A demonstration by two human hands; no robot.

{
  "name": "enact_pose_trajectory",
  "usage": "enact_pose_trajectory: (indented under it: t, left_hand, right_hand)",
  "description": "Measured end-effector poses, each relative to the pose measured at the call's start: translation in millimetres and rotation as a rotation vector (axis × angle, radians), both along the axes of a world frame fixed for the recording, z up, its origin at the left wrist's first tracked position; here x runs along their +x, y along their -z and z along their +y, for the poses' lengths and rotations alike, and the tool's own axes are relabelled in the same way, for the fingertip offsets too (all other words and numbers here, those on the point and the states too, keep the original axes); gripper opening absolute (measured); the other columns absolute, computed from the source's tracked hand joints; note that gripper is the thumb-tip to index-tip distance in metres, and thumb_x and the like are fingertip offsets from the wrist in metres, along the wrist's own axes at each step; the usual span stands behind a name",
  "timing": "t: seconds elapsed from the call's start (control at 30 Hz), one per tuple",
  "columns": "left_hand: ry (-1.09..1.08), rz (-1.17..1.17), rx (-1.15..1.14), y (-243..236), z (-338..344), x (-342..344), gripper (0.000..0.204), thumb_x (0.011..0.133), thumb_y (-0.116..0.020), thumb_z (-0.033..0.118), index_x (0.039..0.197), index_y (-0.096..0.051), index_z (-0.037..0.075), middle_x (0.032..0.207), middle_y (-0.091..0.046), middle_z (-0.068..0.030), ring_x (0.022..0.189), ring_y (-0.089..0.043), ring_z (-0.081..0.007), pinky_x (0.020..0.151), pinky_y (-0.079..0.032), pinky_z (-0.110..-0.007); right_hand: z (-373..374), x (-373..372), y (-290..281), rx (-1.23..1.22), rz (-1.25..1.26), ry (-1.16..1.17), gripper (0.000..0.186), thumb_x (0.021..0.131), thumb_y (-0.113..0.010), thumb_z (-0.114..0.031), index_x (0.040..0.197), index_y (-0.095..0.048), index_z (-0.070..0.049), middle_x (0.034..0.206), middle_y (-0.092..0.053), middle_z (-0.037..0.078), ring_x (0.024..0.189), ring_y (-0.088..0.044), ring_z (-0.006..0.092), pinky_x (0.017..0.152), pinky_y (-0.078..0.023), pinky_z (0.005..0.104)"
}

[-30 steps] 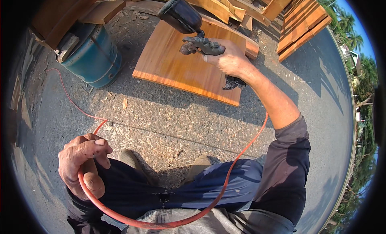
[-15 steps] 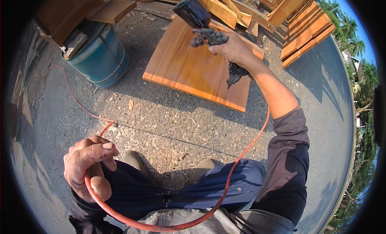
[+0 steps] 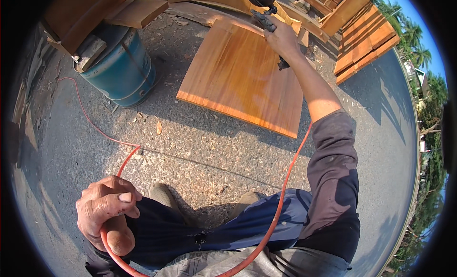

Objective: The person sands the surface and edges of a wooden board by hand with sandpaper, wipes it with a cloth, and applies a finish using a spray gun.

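Observation:
My right hand (image 3: pixel 283 39) is stretched far forward, closed around a grimy spray gun (image 3: pixel 263 20) with a dark cup on top, partly cut off by the upper edge. Beneath it lies a varnished wooden panel (image 3: pixel 238 74), glossy in its middle and sunlit along the near edge. A red air hose (image 3: pixel 279 205) rises from my lap toward the right forearm. At lower left my left hand (image 3: pixel 105 210) is closed on that hose, which passes through its curled fingers and runs off along the ground.
A blue metal drum (image 3: pixel 116 70) at the left carries wooden pieces (image 3: pixel 138 14). More timber frames (image 3: pixel 350 12) and a slatted wooden panel (image 3: pixel 365 43) stand at the far right. Debris is scattered over the rough pavement (image 3: pixel 200 158); my shoes (image 3: pixel 162 193) are close below.
My right hand has moved the spray gun forward and to the right, farther over the panel's far edge. The hose has followed. My left hand keeps its grip, almost still.

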State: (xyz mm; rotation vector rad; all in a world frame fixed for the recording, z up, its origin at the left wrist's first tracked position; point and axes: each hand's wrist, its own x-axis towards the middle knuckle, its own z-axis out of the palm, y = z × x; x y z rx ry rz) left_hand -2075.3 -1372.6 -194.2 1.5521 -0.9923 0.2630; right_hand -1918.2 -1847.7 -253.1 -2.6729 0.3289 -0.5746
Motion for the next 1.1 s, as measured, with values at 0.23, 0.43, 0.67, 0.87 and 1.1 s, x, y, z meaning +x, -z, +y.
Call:
enact_pose_trajectory:
  t: [0.23, 0.43, 0.67, 0.87, 1.1]
  left_hand:
    - [0.029, -0.015, -0.031, 0, 1, 5, 0.063, 0.094, -0.049, 0.06, 0.105, -0.061, 0.0, 0.058, -0.053, -0.0001, 0.051, -0.059, -0.0127, 0.051, -0.055, -0.03]
    - [0.069, 0.011, -0.042, 8, -7, 13, 0.062, 0.095, -0.048, 0.059, 0.106, -0.061, -0.001, 0.059, -0.053, -0.0014, 0.051, -0.058, -0.0122, 0.053, -0.054, -0.03]
    - [0.068, 0.022, -0.056, 15, -12, 19, 0.06, 0.096, -0.048, 0.057, 0.105, -0.061, -0.001, 0.059, -0.053, -0.0017, 0.052, -0.058, -0.0127, 0.054, -0.053, -0.029]
    - [0.08, 0.042, -0.063, 10, -5, 21, 0.062, 0.096, -0.048, 0.059, 0.107, -0.061, -0.001, 0.06, -0.052, -0.0023, 0.051, -0.055, -0.0121, 0.055, -0.051, -0.03]
    - [0.132, 0.095, -0.106, 13, 8, 35, 0.065, 0.091, -0.052, 0.061, 0.103, -0.063, -0.002, 0.059, -0.054, -0.002, 0.054, -0.062, -0.016, 0.056, -0.055, -0.033]
  right_hand:
    - [39, -39, -7, 0.107, -0.025, -0.257, 0.045, 0.08, -0.067, -0.022, 0.123, -0.062, -0.011, 0.09, -0.067, 0.015, 0.085, -0.064, 0.0289, 0.082, -0.049, 0.0362]
    - [80, -102, -29, 0.27, 0.267, -0.232, 0.039, 0.082, -0.069, -0.024, 0.117, -0.065, -0.008, 0.085, -0.063, 0.004, 0.08, -0.057, 0.0163, 0.078, -0.046, 0.0318]
    - [109, -124, -59, 0.542, 0.567, -0.21, 0.033, 0.077, -0.07, -0.023, 0.103, -0.068, -0.003, 0.073, -0.062, 0.003, 0.068, -0.056, 0.0125, 0.066, -0.046, 0.0299]
    - [85, -65, -39, 0.462, 0.338, -0.2, 0.028, 0.078, -0.069, -0.02, 0.101, -0.066, -0.003, 0.07, -0.059, 0.0, 0.058, -0.051, 0.01, 0.053, -0.041, 0.0272]
    - [47, 8, -29, 0.141, 0.193, -0.087, 0.04, 0.078, -0.068, -0.019, 0.116, -0.065, -0.009, 0.081, -0.068, 0.01, 0.069, -0.064, 0.0211, 0.067, -0.051, 0.0339]
